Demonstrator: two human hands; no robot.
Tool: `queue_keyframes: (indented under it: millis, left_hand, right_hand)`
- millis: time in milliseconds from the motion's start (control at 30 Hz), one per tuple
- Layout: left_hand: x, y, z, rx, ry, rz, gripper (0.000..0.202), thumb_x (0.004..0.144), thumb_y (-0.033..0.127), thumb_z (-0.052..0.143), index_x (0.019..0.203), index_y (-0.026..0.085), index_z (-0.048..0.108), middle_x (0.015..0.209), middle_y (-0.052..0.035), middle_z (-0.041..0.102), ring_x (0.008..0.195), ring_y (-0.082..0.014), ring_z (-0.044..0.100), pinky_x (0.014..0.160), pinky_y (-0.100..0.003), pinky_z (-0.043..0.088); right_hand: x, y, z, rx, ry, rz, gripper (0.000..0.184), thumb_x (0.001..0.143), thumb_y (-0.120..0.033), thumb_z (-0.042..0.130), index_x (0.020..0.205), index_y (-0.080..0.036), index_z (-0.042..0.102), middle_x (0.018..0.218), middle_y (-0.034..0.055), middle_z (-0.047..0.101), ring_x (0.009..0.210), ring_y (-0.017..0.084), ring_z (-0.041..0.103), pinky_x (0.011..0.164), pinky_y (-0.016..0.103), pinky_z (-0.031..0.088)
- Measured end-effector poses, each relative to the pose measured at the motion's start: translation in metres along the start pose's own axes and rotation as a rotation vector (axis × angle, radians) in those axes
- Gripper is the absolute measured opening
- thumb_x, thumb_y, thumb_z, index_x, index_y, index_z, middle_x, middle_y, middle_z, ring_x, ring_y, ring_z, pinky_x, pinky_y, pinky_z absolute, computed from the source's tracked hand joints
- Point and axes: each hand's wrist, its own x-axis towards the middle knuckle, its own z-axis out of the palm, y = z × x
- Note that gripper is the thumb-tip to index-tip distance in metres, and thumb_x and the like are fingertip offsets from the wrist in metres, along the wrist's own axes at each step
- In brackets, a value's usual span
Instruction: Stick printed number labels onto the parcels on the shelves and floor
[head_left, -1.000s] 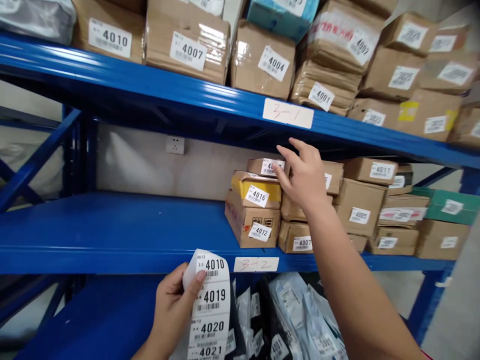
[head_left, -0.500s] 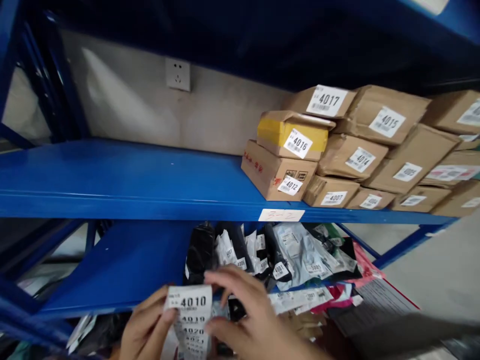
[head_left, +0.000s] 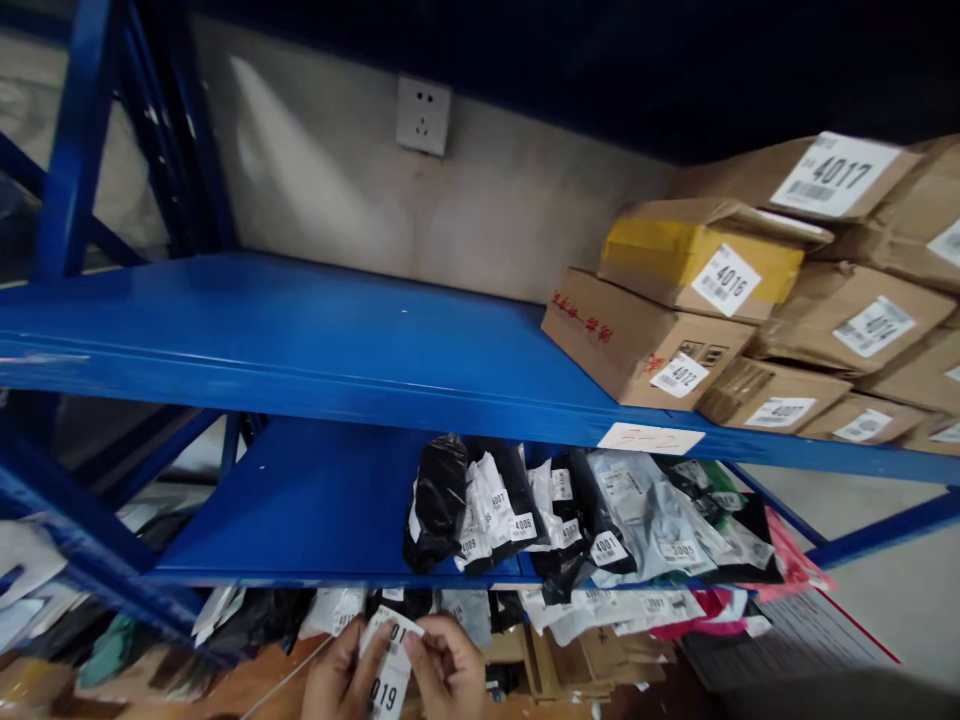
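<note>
At the bottom of the view I hold a strip of white printed number labels (head_left: 388,680) between both hands. My left hand (head_left: 337,672) pinches its left side, with a finger lying across the top label's number. My right hand (head_left: 454,668) has its thumb on the strip's right edge, its other fingers curled. "019" can be read on the lower label; the number above is partly covered. Beyond the hands, a lower blue shelf (head_left: 300,500) carries bagged parcels, among them a black plastic parcel (head_left: 436,505) and a grey mailer bag (head_left: 645,510).
The upper blue shelf (head_left: 337,340) bears stacked cardboard boxes with number labels, including a yellow-taped box (head_left: 660,250) and a box marked 4012 (head_left: 622,340). A wall socket (head_left: 424,115) is behind. Blue uprights (head_left: 79,150) stand left; flattened cardboard (head_left: 577,660) lies below.
The view has swung left and come closer to the shelf. My hands have moved lower, and my right hand has drawn in to the strip's edge with its fingers curled.
</note>
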Motion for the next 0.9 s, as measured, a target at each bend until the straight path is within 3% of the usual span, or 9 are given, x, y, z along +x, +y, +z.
queue_keyframes:
  millis: [100,200,300,333,467,567,733,900]
  left_hand:
    - [0.007,0.001,-0.004,-0.142,-0.062,-0.119,0.042,0.061,0.059,0.071,0.068,0.018,0.064,0.057,0.0009,0.064,0.055,-0.0159,0.057,0.053,-0.022,0.046]
    - [0.008,0.006,-0.007,-0.260,-0.163,-0.242,0.046,0.056,0.057,0.076,0.074,0.016,0.067,0.061,-0.0017,0.068,0.056,-0.0167,0.059,0.054,-0.024,0.047]
    - [-0.001,0.008,-0.009,-0.306,-0.170,-0.340,0.049,0.056,0.062,0.074,0.065,0.014,0.066,0.054,-0.0014,0.065,0.048,-0.0144,0.054,0.047,-0.022,0.041]
    - [-0.004,0.007,-0.010,-0.317,-0.162,-0.351,0.049,0.055,0.062,0.074,0.063,0.014,0.066,0.051,-0.0006,0.063,0.046,-0.0134,0.052,0.046,-0.022,0.039]
    - [-0.014,0.005,-0.018,-0.381,-0.151,-0.356,0.051,0.053,0.063,0.074,0.062,0.014,0.065,0.051,0.0002,0.061,0.047,-0.0120,0.049,0.048,-0.021,0.038]
    - [-0.011,0.006,-0.029,-0.398,-0.124,-0.355,0.053,0.051,0.065,0.074,0.062,0.013,0.064,0.050,0.0003,0.060,0.046,-0.0119,0.048,0.047,-0.021,0.037]
    - [-0.006,0.010,-0.040,-0.419,-0.074,-0.341,0.052,0.052,0.064,0.074,0.060,0.014,0.063,0.048,0.0016,0.057,0.046,-0.0111,0.046,0.048,-0.022,0.038]
    - [-0.009,0.007,-0.037,-0.454,-0.017,-0.327,0.051,0.053,0.063,0.074,0.061,0.014,0.062,0.044,0.0033,0.052,0.043,-0.0100,0.042,0.045,-0.021,0.033]
  right_hand:
    - [0.014,-0.018,0.010,-0.155,-0.099,-0.074,0.023,0.077,-0.044,0.063,0.070,-0.022,0.069,0.064,0.0020,0.063,0.058,0.018,0.059,0.052,0.026,0.047]
    - [0.046,-0.041,0.016,-0.337,-0.231,-0.216,0.023,0.082,-0.036,0.059,0.069,-0.020,0.069,0.066,0.0025,0.064,0.061,0.017,0.061,0.056,0.025,0.047]
    - [0.094,-0.053,0.015,-0.615,-0.199,-0.316,0.026,0.087,-0.031,0.048,0.077,-0.018,0.069,0.073,0.0052,0.067,0.067,0.017,0.063,0.062,0.025,0.048]
    - [0.110,-0.054,0.014,-0.752,-0.209,-0.301,0.026,0.088,-0.028,0.046,0.080,-0.017,0.068,0.075,0.0056,0.069,0.069,0.017,0.064,0.064,0.025,0.049]
    - [0.154,-0.042,0.011,-0.984,-0.384,-0.234,0.013,0.077,-0.019,0.063,0.064,-0.017,0.066,0.059,0.0015,0.067,0.057,0.016,0.063,0.055,0.022,0.045]
    - [0.162,-0.035,0.012,-1.183,-0.456,-0.211,0.013,0.075,-0.016,0.066,0.063,-0.018,0.066,0.060,0.0032,0.069,0.060,0.018,0.065,0.056,0.023,0.043]
    - [0.160,-0.040,0.020,-1.493,-0.542,-0.226,0.008,0.081,-0.021,0.065,0.077,-0.016,0.069,0.078,0.0112,0.073,0.079,0.024,0.069,0.067,0.027,0.046]
    - [0.163,-0.048,0.031,-1.705,-0.599,-0.244,0.025,0.083,-0.033,0.063,0.090,-0.010,0.069,0.092,0.0213,0.071,0.089,0.031,0.068,0.071,0.032,0.049]
